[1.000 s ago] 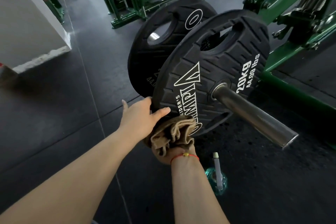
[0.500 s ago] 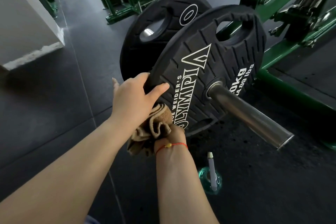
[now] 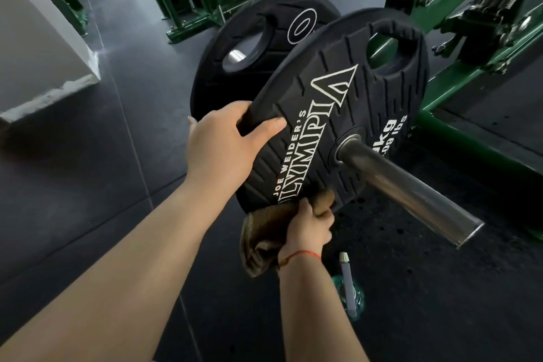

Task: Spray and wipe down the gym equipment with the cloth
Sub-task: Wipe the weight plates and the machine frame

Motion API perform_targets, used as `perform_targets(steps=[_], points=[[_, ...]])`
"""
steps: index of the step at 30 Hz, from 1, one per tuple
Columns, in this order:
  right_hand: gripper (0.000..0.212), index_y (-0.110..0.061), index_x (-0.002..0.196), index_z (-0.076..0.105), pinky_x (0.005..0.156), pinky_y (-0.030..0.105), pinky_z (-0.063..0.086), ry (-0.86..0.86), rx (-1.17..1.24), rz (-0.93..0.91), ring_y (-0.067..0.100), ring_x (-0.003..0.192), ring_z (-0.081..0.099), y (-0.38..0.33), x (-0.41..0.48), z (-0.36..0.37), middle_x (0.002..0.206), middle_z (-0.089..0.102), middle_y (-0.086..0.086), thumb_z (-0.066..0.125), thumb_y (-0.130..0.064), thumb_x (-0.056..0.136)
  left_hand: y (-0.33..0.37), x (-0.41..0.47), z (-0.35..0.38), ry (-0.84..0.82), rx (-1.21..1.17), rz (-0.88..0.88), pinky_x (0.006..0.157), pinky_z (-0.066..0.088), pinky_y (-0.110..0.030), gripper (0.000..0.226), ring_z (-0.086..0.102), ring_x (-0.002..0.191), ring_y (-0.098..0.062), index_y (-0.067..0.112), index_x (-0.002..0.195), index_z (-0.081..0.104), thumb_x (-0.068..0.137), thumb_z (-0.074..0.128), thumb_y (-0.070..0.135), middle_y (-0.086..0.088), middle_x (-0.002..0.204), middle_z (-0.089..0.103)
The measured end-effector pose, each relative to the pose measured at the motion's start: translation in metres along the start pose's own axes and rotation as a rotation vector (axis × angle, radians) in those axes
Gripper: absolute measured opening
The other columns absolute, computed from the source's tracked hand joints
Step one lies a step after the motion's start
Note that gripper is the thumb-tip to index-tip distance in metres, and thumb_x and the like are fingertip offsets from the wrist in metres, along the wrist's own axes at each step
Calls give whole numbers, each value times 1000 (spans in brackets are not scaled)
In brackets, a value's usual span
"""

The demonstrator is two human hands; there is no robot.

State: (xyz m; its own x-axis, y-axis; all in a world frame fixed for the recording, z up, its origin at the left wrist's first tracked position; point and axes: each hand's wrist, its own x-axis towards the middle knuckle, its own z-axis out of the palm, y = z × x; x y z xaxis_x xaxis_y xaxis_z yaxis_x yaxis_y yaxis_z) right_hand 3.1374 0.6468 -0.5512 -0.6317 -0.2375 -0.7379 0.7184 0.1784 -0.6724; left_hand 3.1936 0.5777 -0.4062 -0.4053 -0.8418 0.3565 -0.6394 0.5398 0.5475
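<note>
Down by your right wrist, a small see-through green spray bottle (image 3: 348,288) sits on the dark floor (image 3: 88,200). Your right hand (image 3: 308,226) squeezes the crumpled brown cloth (image 3: 264,232) and holds it against the bottom edge of the big round black weight plate (image 3: 338,126). Your left hand (image 3: 223,147) grabs the plate's rim, thumb on its front. The plate sits on a shiny metal bar (image 3: 408,191). Another black plate (image 3: 249,47) is behind it, then green metal frames (image 3: 458,67).

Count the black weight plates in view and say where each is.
2. The front plate sits on the steel bar, its edge gripped by the left hand. The rear plate stands right behind it, partly covered. More may be hidden behind these.
</note>
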Motion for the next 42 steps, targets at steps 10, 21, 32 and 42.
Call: perform_targets(steps=[10, 21, 32, 42], points=[[57, -31, 146, 48, 108, 25, 31, 38, 188, -495, 13, 124, 44, -6, -16, 17, 130, 40, -7, 60, -13, 94, 7, 12, 11, -104, -224, 28, 101, 52, -28, 72, 57, 121, 0, 21, 147, 45, 88, 69, 53, 10, 133, 60], [51, -22, 145, 52, 110, 43, 38, 147, 125, -186, 39, 126, 51, -16, 28, 11, 135, 52, 16, 54, -12, 94, -35, -33, -1, -513, 47, -335, 72, 40, -10, 37, 59, 99, -2, 27, 120, 61, 87, 77, 30, 24, 97, 60], [49, -25, 133, 61, 110, 37, 36, 1, 139, -495, 23, 122, 50, -26, -20, 5, 127, 46, 2, 64, -13, 85, -15, -27, -11, -279, 129, -191, 89, 56, -45, 50, 66, 103, -17, 20, 125, 59, 85, 70, 48, 4, 114, 68], [64, -20, 135, 57, 111, 42, 37, -7, 149, -684, 20, 123, 49, -3, -6, 9, 129, 43, -3, 51, -34, 73, 2, -14, -10, -226, -74, -217, 91, 48, -19, 66, 57, 117, -1, 30, 141, 49, 83, 79, 37, 23, 124, 58]])
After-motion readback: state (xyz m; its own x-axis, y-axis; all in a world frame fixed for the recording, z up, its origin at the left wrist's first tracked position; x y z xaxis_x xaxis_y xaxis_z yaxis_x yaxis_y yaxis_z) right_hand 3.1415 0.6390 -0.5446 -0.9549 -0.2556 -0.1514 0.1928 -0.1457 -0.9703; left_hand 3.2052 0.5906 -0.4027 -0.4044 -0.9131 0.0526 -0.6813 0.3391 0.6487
